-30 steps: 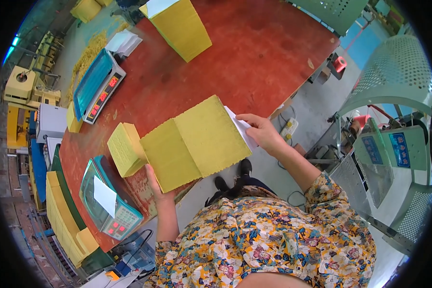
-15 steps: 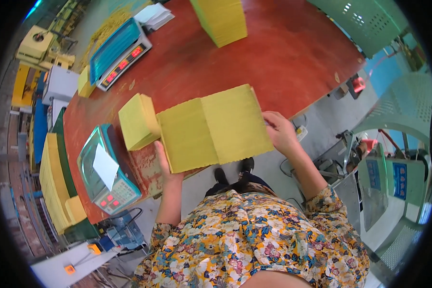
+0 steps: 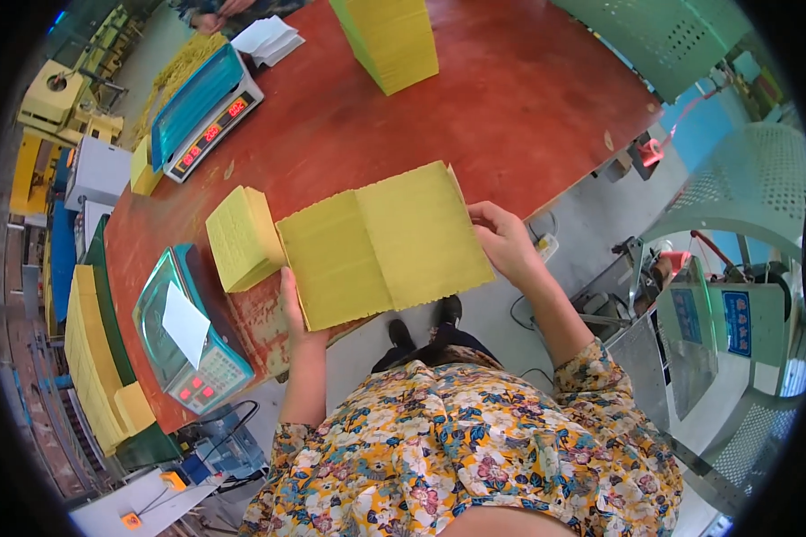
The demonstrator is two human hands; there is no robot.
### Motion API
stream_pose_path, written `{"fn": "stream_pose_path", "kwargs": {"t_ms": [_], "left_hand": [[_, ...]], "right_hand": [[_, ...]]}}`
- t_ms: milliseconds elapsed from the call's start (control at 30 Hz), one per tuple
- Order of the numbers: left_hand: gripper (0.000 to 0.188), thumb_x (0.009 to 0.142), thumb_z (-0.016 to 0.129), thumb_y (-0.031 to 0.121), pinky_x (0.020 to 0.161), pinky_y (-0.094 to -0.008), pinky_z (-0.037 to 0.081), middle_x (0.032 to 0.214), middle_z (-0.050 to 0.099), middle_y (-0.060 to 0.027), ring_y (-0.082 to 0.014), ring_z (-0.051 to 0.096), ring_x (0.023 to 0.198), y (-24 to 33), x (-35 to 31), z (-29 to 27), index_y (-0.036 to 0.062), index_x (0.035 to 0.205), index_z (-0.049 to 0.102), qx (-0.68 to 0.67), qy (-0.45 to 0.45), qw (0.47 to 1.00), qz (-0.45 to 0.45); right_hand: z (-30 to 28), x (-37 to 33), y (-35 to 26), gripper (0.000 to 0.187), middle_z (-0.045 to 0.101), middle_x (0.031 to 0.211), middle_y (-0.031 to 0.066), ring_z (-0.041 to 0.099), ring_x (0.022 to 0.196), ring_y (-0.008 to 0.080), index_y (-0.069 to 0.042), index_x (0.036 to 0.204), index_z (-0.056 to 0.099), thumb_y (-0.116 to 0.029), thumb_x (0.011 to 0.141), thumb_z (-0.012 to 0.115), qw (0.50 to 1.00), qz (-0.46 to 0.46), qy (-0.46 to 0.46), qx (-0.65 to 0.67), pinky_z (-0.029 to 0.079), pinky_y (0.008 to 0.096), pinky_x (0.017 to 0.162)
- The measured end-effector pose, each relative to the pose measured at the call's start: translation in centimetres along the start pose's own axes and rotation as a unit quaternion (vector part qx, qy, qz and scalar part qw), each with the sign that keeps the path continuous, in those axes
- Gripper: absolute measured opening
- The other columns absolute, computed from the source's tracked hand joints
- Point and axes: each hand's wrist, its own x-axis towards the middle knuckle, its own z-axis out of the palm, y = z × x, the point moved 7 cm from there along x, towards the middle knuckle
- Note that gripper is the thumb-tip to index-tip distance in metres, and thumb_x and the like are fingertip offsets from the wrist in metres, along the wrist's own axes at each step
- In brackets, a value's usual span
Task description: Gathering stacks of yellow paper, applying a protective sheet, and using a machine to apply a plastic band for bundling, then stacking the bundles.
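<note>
Between my two hands a yellow paper sheaf [image 3: 425, 224] with ragged edges is held level over the near edge of the red table. A crease runs down its middle, and its left half looks darker than the right. My left hand [image 3: 301, 309] is closed on its left edge, thumb up along the side. At the right edge my right hand [image 3: 507, 242] grips it with bent fingers; the fingertips are partly hidden behind the paper. Close to the left of the sheaf, a thick block of yellow paper [image 3: 244, 240] rests on the table.
The red table [image 3: 501, 116] carries a teal scale [image 3: 210, 380] with a white slip at near left, another scale [image 3: 208, 116] farther off, white papers [image 3: 267, 40] and a tall yellow paper stack [image 3: 394, 45]. A co-worker's hands [image 3: 219, 16] show at far left. Machinery stands right.
The whole view has shifted slightly, so the table things sit a little farther left. A co-worker's hands have come into sight at the far left. My hands keep their grip on the sheaf.
</note>
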Motion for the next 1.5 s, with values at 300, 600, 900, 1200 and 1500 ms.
{"fn": "stream_pose_path", "kwargs": {"t_ms": [300, 600, 900, 1200, 1500], "left_hand": [[0.054, 0.101, 0.037, 0.042, 0.103, -0.0401, 0.04, 0.136, 0.05, -0.0108, -0.0246, 0.05, 0.123, 0.0, 0.2, 0.0, 0.0051, 0.14, 0.04, 0.012, -0.02, 1.0, -0.009], [0.051, 0.1, 0.04, 0.039, 0.101, -0.0384, 0.041, 0.134, 0.051, -0.0104, -0.023, 0.05, 0.121, 0.0, 0.5, -0.9, 0.0055, 0.139, 0.042, 0.032, -0.026, 0.999, -0.017], [0.055, 0.096, 0.049, 0.038, 0.102, -0.0389, 0.04, 0.135, 0.048, -0.0093, -0.0221, 0.048, 0.122, -0.2, 0.7, -1.6, 0.0075, 0.14, 0.039, 0.016, -0.032, 0.999, -0.034], [0.051, 0.101, 0.042, 0.042, 0.101, -0.0382, 0.042, 0.133, 0.05, -0.0097, -0.0212, 0.05, 0.121, -0.1, 1.0, -2.4, 0.0075, 0.139, 0.041, -0.017, -0.029, 0.998, -0.045], [0.055, 0.102, 0.035, 0.047, 0.101, -0.0386, 0.043, 0.133, 0.052, -0.0094, -0.0248, 0.053, 0.117, -1.1, 2.6, -1.6, 0.0063, 0.137, 0.045, -0.064, -0.002, 0.99, -0.124]], "right_hand": [[0.4, -0.2, -0.9, 0.032, 0.067, 0.104, 0.0061, 0.061, 0.079, 0.0092, 0.0, 0.122, 0.058, -0.012, 0.094, 0.049, 0.997, -0.07, 0.025, 0.013, 0.047, 0.0222, 0.057], [0.6, -0.5, -2.6, 0.042, 0.065, 0.105, 0.0057, 0.059, 0.098, 0.0138, 0.0, 0.118, 0.061, -0.036, 0.099, 0.049, 0.996, -0.055, 0.06, 0.02, 0.045, 0.0264, 0.088], [1.2, -0.4, -3.0, 0.042, 0.065, 0.104, 0.0069, 0.059, 0.099, 0.0141, 0.001, 0.116, 0.063, -0.035, 0.098, 0.052, 0.996, -0.016, 0.082, 0.023, 0.045, 0.0274, 0.088], [0.9, 0.1, -2.4, 0.035, 0.065, 0.103, 0.0033, 0.06, 0.091, 0.011, 0.002, 0.118, 0.062, -0.025, 0.098, 0.051, 0.992, 0.014, 0.09, 0.092, 0.047, 0.0247, 0.08], [2.1, 0.1, -0.1, 0.03, 0.066, 0.101, 0.0051, 0.063, 0.088, 0.0106, 0.003, 0.118, 0.061, -0.018, 0.096, 0.055, 0.971, 0.043, 0.119, 0.201, 0.05, 0.0243, 0.074]]}}
